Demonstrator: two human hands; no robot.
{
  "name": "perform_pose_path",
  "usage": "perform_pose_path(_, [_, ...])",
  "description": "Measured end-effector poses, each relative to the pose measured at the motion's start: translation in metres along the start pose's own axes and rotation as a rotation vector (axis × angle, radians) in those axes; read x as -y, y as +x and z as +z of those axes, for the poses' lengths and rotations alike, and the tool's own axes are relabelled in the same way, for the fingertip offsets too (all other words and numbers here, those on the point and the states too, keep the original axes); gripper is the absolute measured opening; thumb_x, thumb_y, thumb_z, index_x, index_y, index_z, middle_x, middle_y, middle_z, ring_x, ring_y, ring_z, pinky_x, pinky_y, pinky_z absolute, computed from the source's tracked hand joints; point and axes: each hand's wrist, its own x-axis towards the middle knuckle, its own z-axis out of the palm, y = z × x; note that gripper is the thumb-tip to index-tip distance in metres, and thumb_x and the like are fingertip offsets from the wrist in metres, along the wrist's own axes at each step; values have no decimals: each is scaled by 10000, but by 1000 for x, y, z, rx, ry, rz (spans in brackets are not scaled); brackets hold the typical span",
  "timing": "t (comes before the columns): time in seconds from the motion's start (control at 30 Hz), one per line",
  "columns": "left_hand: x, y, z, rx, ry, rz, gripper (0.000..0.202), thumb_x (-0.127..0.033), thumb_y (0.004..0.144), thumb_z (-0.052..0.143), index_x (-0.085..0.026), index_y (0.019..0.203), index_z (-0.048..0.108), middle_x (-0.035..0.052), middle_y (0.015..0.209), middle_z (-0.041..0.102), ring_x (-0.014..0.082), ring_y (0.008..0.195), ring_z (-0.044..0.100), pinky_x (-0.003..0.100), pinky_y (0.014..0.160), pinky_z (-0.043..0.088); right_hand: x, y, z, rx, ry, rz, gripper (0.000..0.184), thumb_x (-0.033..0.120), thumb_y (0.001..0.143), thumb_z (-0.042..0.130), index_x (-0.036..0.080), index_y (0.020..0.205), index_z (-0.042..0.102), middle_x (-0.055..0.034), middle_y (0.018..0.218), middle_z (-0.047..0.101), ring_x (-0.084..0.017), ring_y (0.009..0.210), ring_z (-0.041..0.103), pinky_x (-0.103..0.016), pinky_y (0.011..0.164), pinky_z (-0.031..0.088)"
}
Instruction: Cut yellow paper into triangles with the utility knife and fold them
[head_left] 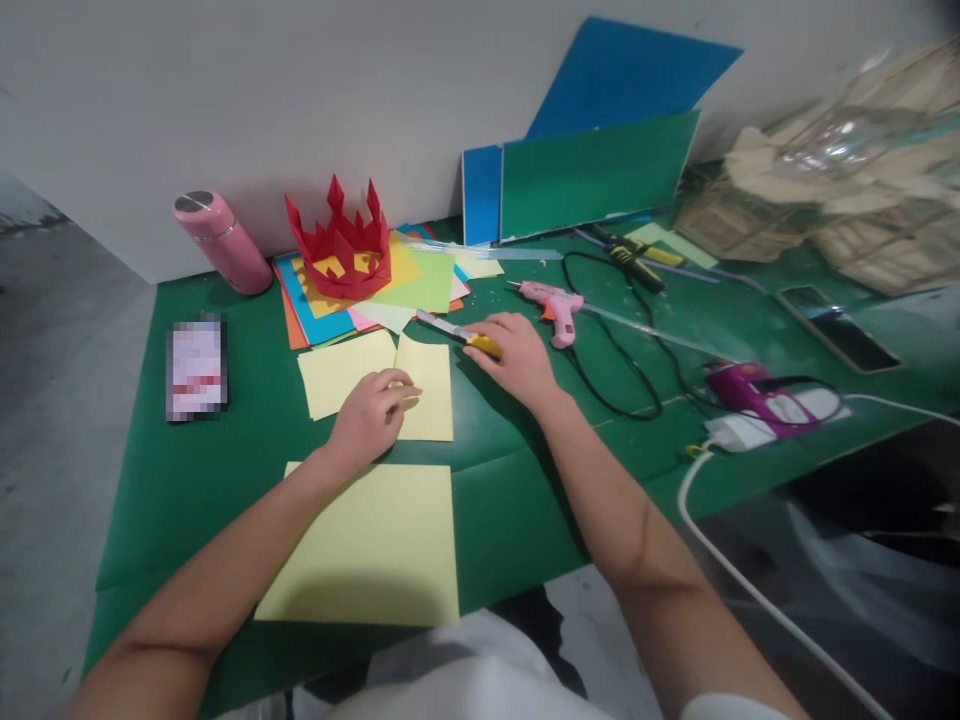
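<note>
Green covering lies over the table (510, 510), against a pale wall (225, 90). Right hand (517, 352): fingers closed around the yellow handle of a knife (444, 326), blade exposed beside the stacked coloured paper (431, 290). Left hand (367, 412): fingers bent over the small yellow sheets (431, 415); whether they pinch or merely press cannot be told. Those sheets lie side by side before the stack; full separation beneath the hand is unconfirmed. Progress, as judged: one red crown (345, 262) stands formed on the stack; dividing of yellow paper appears advanced. Not yet worked, apparently: the large yellow sheet (375, 540), flat and whole, nearest the person. Glue gun (551, 305) lies unheld.
</note>
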Motion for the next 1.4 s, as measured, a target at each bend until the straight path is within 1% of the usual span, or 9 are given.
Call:
perform_pose_path(0.13, [0, -1, -1, 25, 60, 64, 317, -59, 821, 425, -195, 901, 700, 78, 970, 672, 208, 870, 603, 368, 788, 510, -8, -1, 6, 37, -114, 29, 455, 397, 868, 567, 180, 1268, 574, -145, 1165, 593, -312, 1049, 527, -449, 912, 424])
perform_pose_path(0.27, [1, -2, -3, -45, 59, 23, 288, -98, 831, 412, -172, 881, 685, 91, 930, 672, 209, 862, 611, 372, 799, 520, -17, -2, 11, 67, -97, 56, 431, 308, 878, 534, 147, 1277, 573, -156, 1111, 628, -311, 1010, 559, -459, 906, 446])
perform_pose_path(0.37, [0, -2, -4, -46, 93, -31, 262, -113, 810, 425, -179, 866, 672, 83, 898, 683, 218, 867, 620, 393, 842, 519, -19, -1, 8, 55, -62, 78, 415, 278, 879, 519, 159, 1271, 590, -146, 1103, 630, -296, 1009, 584, -446, 901, 469])
perform_pose_path(0.6, [-17, -5, -14, 172, 194, -8, 298, -34, 802, 387, -137, 895, 651, 127, 947, 679, 251, 914, 623, 412, 859, 520, -15, -4, -9, 22, -28, 89, 392, 285, 883, 522, 179, 1244, 628, -119, 1152, 637, -277, 1044, 609, -407, 885, 501])
perform_pose_path(0.73, [-21, -7, -22, 244, 241, -47, 361, 7, 824, 354, -155, 943, 654, 108, 965, 681, 238, 923, 625, 389, 846, 519, -16, -4, -12, 20, -11, 88, 381, 310, 866, 551, 193, 1214, 652, -106, 1138, 656, -278, 1022, 620, -410, 864, 507])
perform_pose_path(0.9, [-18, -1, -34, 148, 313, -41, 301, -106, 906, 417, -196, 844, 697, 73, 857, 710, 228, 823, 613, 373, 751, 501, -19, -5, -17, 24, 63, 52, 362, 344, 847, 573, 208, 1165, 681, -93, 1123, 662, -266, 988, 630, -407, 873, 502])
perform_pose_path(1.07, [-9, 10, -42, 4, 212, -175, 198, -314, 862, 632, -218, 696, 681, 18, 753, 707, 207, 748, 560, 337, 675, 451, -18, -6, -22, -34, 215, -61, 346, 365, 873, 542, 228, 1156, 688, -95, 1117, 655, -252, 1024, 614, -406, 923, 481])
perform_pose_path(1.27, [4, 15, -38, 4, 17, -404, 260, -420, 766, 705, -191, 656, 650, 4, 681, 653, 172, 680, 549, 291, 614, 392, -16, -7, -36, 186, 459, -87, 304, 343, 828, 592, 267, 1094, 720, -72, 1070, 642, -201, 893, 624, -334, 763, 527])
perform_pose_path(1.4, [6, 14, -37, 12, -185, -499, 306, -482, 758, 674, -184, 695, 657, -8, 685, 640, 142, 632, 528, 266, 596, 383, -17, -8, -45, 262, 495, -66, 303, 305, 808, 594, 272, 1075, 732, -67, 1047, 641, -190, 879, 622, -323, 760, 531])
